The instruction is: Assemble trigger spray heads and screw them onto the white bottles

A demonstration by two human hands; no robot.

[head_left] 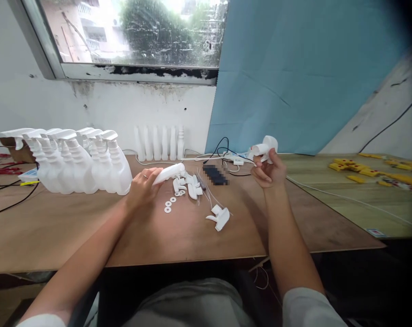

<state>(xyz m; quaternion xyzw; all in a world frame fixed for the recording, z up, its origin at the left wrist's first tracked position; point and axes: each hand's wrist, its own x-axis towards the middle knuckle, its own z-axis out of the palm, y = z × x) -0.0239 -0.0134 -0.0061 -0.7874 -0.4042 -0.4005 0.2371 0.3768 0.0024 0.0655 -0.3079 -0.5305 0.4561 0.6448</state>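
My left hand is closed around a white plastic bottle, tilted nearly flat with its neck to the right. Raised above the table on the right, my right hand grips a white spray trigger head. Between the hands lie more loose trigger heads, thin clear dip tubes and several white ring washers. A single trigger head rests nearer the front edge.
Several white spray bottles with heads fitted stand at the left. A row of headless white bottles stands against the wall. A pixelated dark object and cables lie behind the parts. Yellow tools are at right, red-handled tools at far left.
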